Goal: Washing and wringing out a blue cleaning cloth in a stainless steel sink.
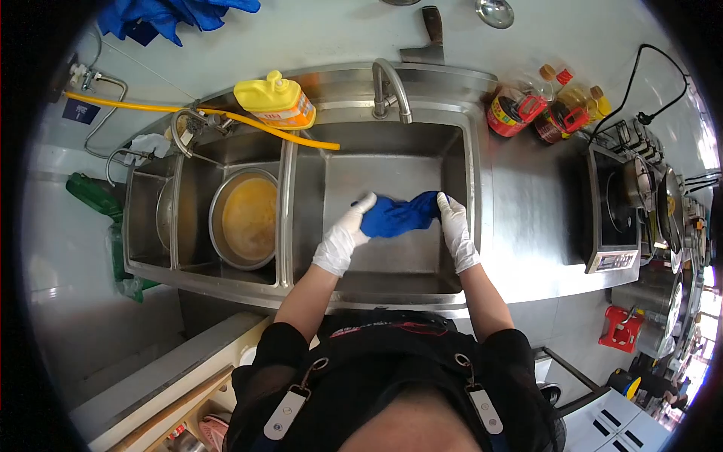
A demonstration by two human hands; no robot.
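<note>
A blue cloth (400, 216) is stretched loosely between my two hands, above the large basin of a stainless steel sink (384, 175). My left hand (347, 233), in a white glove, grips the cloth's left end. At its right end, my right hand (454, 229), gloved the same way, pinches the fabric between thumb and fingers. The cloth is bunched and creased. Behind it, a curved metal faucet (392, 90) rises from the sink's back rim. No running water shows at its spout.
To the left, a metal pot (248, 220) of cloudy yellowish liquid sits in the middle basin. A yellow hose (254, 120) passes in front of a yellow jug (277, 100). Bottles (517, 104) and an induction cooker (613, 203) stand on the right counter. A cleaver (426, 42) is at the back wall.
</note>
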